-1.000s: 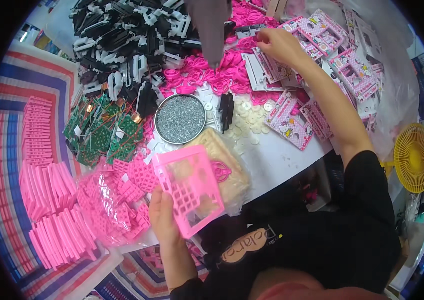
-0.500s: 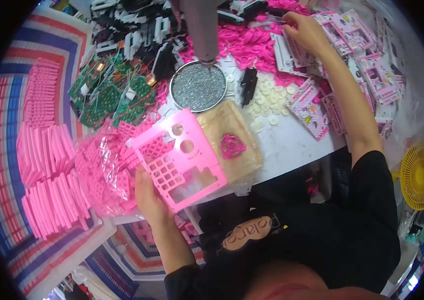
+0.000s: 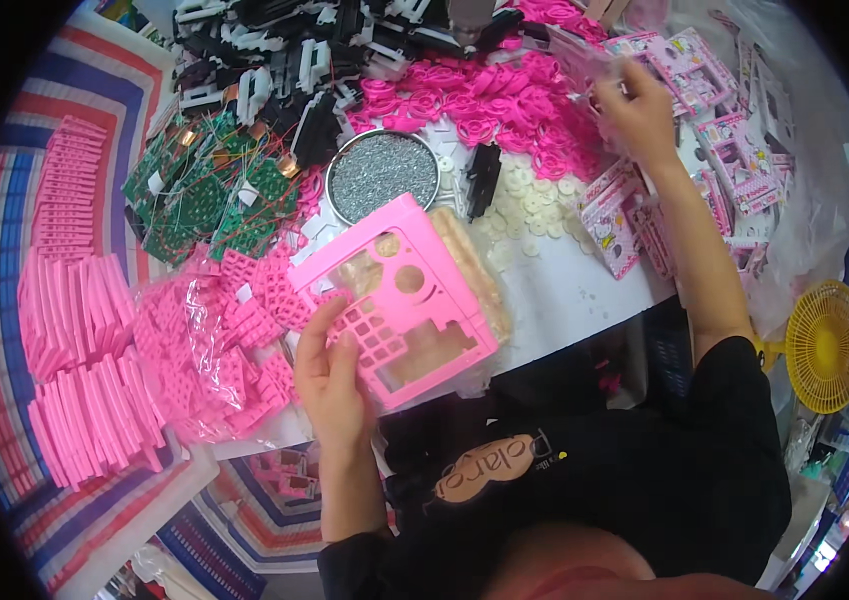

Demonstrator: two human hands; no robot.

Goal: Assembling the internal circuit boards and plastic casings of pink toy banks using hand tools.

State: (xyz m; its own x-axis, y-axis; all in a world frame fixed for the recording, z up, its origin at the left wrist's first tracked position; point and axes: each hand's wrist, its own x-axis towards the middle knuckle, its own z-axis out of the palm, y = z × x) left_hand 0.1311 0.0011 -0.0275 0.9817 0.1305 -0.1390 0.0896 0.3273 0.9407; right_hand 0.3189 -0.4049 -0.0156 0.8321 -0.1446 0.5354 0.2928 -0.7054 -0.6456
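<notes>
Tilted in my left hand [image 3: 335, 385] is a pink plastic casing panel [image 3: 423, 310] with a grid of square holes, two round holes and a stepped window. The thumb and fingers grip its left edge, above a tan pad [image 3: 465, 262]. My right hand [image 3: 637, 115] is at the far right, its fingers pinched on a thin, pale, see-through flat piece [image 3: 577, 58] that is blurred. Beside that hand lie patterned pink-and-white printed cards [image 3: 612, 225] and a heap of bright pink loop-shaped parts [image 3: 505, 95].
A round dish of small metal screws [image 3: 385, 175] stands beyond the panel, near white discs [image 3: 542, 205]. Green circuit boards [image 3: 200, 200], black-and-white parts [image 3: 315, 65] and bagged pink grid pieces [image 3: 210, 350] crowd the left. Pink strips [image 3: 95, 410] line the far left. A yellow fan [image 3: 829, 346] is at right.
My right hand has drawn back nearer with the see-through piece. The panel has shifted right and turned slightly in my left hand, hiding the pink part on the pad. The overhead tool has risen from the dish.
</notes>
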